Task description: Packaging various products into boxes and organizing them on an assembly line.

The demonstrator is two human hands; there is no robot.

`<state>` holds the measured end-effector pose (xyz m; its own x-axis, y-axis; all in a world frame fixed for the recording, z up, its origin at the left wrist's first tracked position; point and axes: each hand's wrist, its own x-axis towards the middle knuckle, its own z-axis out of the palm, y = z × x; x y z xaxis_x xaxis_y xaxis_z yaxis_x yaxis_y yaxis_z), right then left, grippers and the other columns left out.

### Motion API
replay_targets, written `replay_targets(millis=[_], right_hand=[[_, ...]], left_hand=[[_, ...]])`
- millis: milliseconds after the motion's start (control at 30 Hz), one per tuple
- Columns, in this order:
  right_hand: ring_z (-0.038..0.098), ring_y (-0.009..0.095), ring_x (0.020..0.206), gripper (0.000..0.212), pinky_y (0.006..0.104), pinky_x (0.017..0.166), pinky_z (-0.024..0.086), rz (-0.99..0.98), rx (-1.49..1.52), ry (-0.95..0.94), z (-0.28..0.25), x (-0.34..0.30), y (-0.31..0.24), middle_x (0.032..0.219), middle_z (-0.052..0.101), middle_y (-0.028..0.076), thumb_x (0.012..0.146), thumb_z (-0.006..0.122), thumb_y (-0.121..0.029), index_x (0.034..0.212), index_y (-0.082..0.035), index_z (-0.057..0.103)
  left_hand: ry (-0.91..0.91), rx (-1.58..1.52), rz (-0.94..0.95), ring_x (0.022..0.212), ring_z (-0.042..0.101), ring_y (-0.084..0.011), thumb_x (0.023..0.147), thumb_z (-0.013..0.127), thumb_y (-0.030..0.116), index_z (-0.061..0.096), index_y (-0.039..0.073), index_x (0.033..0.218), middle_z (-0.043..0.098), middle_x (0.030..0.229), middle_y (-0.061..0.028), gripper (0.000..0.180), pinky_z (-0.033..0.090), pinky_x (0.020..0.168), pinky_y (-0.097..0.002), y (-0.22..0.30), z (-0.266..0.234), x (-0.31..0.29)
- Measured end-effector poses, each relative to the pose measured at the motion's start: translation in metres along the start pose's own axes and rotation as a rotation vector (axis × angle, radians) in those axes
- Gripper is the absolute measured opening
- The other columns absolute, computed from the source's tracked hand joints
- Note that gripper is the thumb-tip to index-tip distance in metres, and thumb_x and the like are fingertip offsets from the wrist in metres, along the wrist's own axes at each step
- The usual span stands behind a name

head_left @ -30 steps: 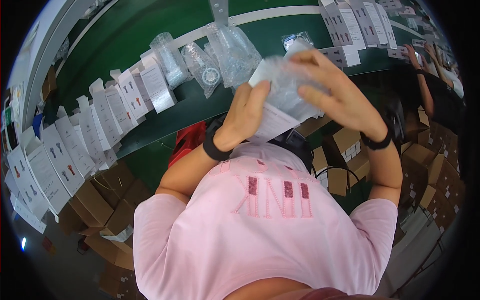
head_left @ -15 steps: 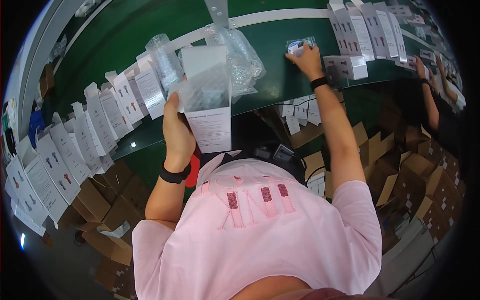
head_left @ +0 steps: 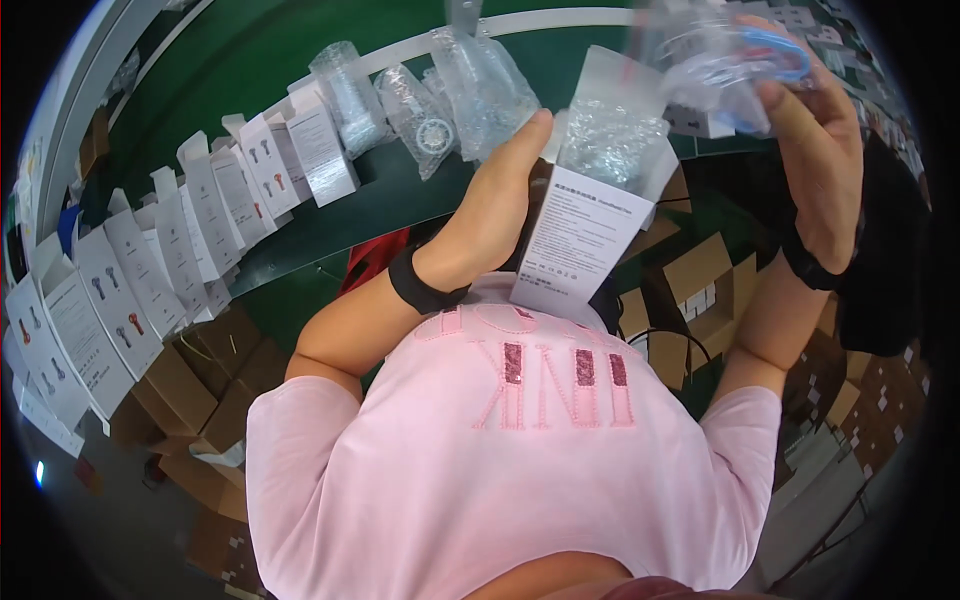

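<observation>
Bubble wrap (head_left: 612, 150) sits partly inside the white box (head_left: 580, 238), clasped by the left hand (head_left: 492, 208) and unclosed, while the blurred clear bag (head_left: 712, 85), pinched by the right hand (head_left: 825, 135), is outside it.

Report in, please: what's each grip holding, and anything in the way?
Left grip holding white box, top open. Right grip holding blurred clear bag, something blue showing. Bubble wrap crowding the box's mouth.
</observation>
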<state>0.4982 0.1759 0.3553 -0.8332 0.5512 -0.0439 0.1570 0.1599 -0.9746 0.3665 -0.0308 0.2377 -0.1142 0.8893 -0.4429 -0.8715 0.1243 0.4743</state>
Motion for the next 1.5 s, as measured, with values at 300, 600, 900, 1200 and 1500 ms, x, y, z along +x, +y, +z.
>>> replay_targets(millis=[300, 600, 900, 1200, 1500], right_hand=[[0.056, 0.015, 0.060, 0.010, 0.0262, 0.059, 0.045, 0.041, -0.583, -0.705, 0.057, 0.011, -0.018, 0.069, 0.061, 0.005, 0.072, 0.072, -0.003, 0.078, 0.002, 0.066], [0.062, 0.026, 0.074, 0.031, 0.0324, 0.069, 0.048, 0.229, -0.553, -1.126, 0.079, 0.013, -0.040, 0.084, 0.065, 0.015, 0.079, 0.057, 0.003, 0.109, -0.001, 0.062], [0.052, 0.023, 0.119, 0.074, 0.0353, 0.100, 0.040, 0.525, 0.433, -0.086, 0.083, -0.060, 0.055, 0.129, 0.052, 0.016, 0.079, 0.071, -0.031, 0.136, 0.004, 0.039], [0.058, 0.024, 0.112, 0.042, 0.0338, 0.096, 0.044, 0.083, 0.258, 0.002, 0.085, -0.082, 0.052, 0.122, 0.061, 0.018, 0.089, 0.064, -0.026, 0.117, 0.005, 0.062], [0.059, 0.014, 0.099, 0.034, 0.0245, 0.086, 0.046, 0.082, -0.036, 0.084, 0.083, -0.089, 0.046, 0.116, 0.064, 0.013, 0.094, 0.056, -0.018, 0.121, 0.003, 0.060]], left_hand=[[-0.042, 0.201, -0.030, 0.082, 0.058, -0.0110, 0.100, 0.028, 0.054, 0.058, -0.003, 0.117, 0.064, 0.092, -0.0083, 0.067, 0.045, 0.077, -0.0246, 0.001, 0.004, -0.019], [-0.197, 0.661, 0.454, 0.081, 0.056, -0.0158, 0.090, 0.064, 0.038, 0.031, -0.004, 0.135, 0.061, 0.095, -0.0129, 0.070, 0.045, 0.078, -0.0288, -0.011, -0.028, -0.033], [-0.308, 0.515, 0.552, 0.097, 0.062, -0.0209, 0.072, 0.083, 0.021, 0.025, 0.006, 0.139, 0.062, 0.110, -0.0129, 0.090, 0.049, 0.086, -0.0336, -0.005, -0.034, -0.032], [-0.312, 0.707, 0.311, 0.094, 0.062, -0.0196, 0.077, 0.077, 0.028, 0.057, 0.005, 0.119, 0.062, 0.111, -0.0088, 0.052, 0.051, 0.080, -0.0328, 0.002, -0.026, -0.017], [-0.232, 0.552, 0.285, 0.090, 0.060, -0.0142, 0.082, 0.072, 0.021, 0.050, 0.002, 0.119, 0.061, 0.102, -0.0105, 0.047, 0.049, 0.079, -0.0293, -0.011, -0.006, -0.010]])
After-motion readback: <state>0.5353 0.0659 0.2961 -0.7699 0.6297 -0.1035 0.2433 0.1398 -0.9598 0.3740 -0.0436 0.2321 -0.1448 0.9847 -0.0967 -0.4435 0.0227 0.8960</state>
